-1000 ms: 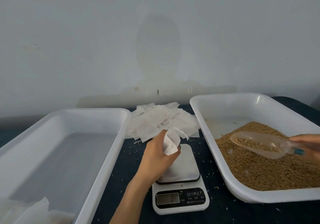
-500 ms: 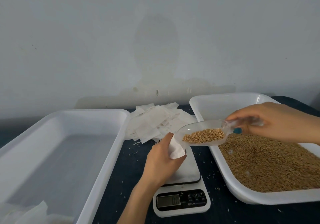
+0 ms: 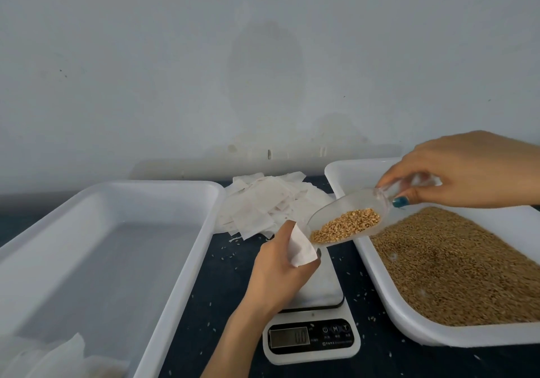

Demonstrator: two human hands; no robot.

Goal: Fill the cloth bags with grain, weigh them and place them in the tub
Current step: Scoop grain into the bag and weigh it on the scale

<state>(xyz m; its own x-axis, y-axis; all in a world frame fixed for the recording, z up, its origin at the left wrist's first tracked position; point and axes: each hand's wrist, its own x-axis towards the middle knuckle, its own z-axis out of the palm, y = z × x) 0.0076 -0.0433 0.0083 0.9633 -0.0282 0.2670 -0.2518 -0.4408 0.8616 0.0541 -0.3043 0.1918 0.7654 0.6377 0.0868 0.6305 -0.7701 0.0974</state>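
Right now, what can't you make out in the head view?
Head view only.
Mouth of small white cloth bag: hidden by left hand and clear plastic scoop.
Scoop handle: inside grip of right hand.
Bottom edge cuts off white bags in white plastic tub.
Button labels on white digital scale: too small.

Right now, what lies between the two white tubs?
Head view: the digital scale, the left hand gripping a cloth bag above it, and a pile of empty bags behind.

Wall (image 3: 140, 56): pale grey-white, painted, plain; fills the upper half of the view.
Stain (image 3: 266, 65): darker oval, centre of wall.
Table top (image 3: 223, 284): dark, meets the wall.
Light: soft, even, no hard shadows.
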